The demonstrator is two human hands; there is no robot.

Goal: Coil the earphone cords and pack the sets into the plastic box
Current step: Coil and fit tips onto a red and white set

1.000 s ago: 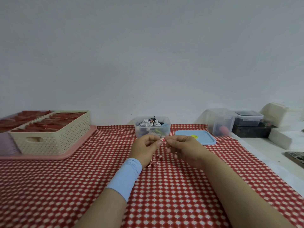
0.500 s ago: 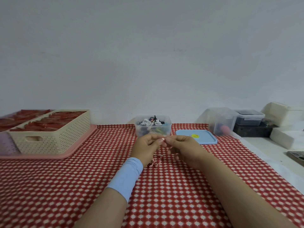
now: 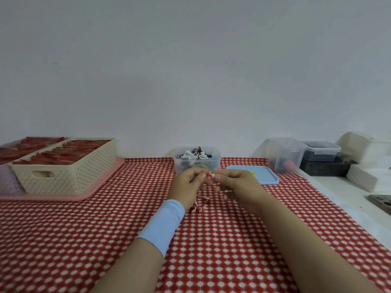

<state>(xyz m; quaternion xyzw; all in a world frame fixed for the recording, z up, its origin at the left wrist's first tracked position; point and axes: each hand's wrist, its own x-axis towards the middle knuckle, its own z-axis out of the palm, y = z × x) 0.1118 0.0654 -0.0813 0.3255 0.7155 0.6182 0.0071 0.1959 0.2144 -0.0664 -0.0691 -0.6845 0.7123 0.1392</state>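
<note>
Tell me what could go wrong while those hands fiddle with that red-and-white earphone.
The loose cord trailing on the tablecloth under the left hand and right hand could knot or snag as it gets coiled. Both hands pinch only the small earphone tip, so it might slip. The plastic box looks heaped to its rim; another set could spill out.

Clear plastic box point(image 3: 196, 163); matt cloth tablecloth point(image 3: 84, 240).
</note>
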